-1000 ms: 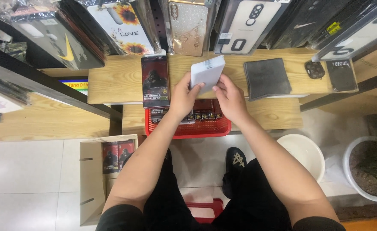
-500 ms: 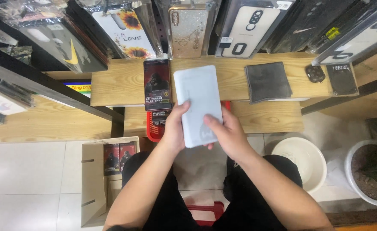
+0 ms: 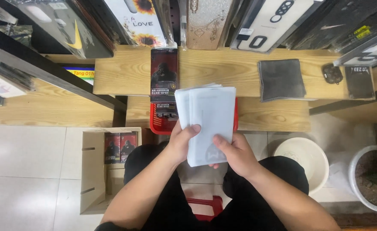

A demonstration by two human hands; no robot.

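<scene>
A stack of white flat packets point(image 3: 207, 115) is held upright in front of me, fanned slightly at the top. My left hand point(image 3: 182, 143) grips its lower left edge with the thumb on the front. My right hand point(image 3: 235, 154) holds the lower right corner, thumb pressed on the face. Behind the stack sits a red basket point(image 3: 160, 119) on the lower wooden shelf point(image 3: 274, 115). A dark rectangular package with an ape picture point(image 3: 163, 75) lies on the upper wooden shelf point(image 3: 120, 72) just left of the stack.
A dark grey cloth point(image 3: 281, 79) and small black items point(image 3: 359, 81) lie on the upper shelf at right. Phone cases hang above. A cardboard box point(image 3: 98, 171) with dark packages stands on the floor at left, a white bucket point(image 3: 304, 158) and plant pot point(image 3: 374, 175) at right. A red stool point(image 3: 205, 207) is under me.
The white stack came from over the shelf toward me and now stands closer and larger, its top sheets fanned apart. Both hands shifted down to its lower edge.
</scene>
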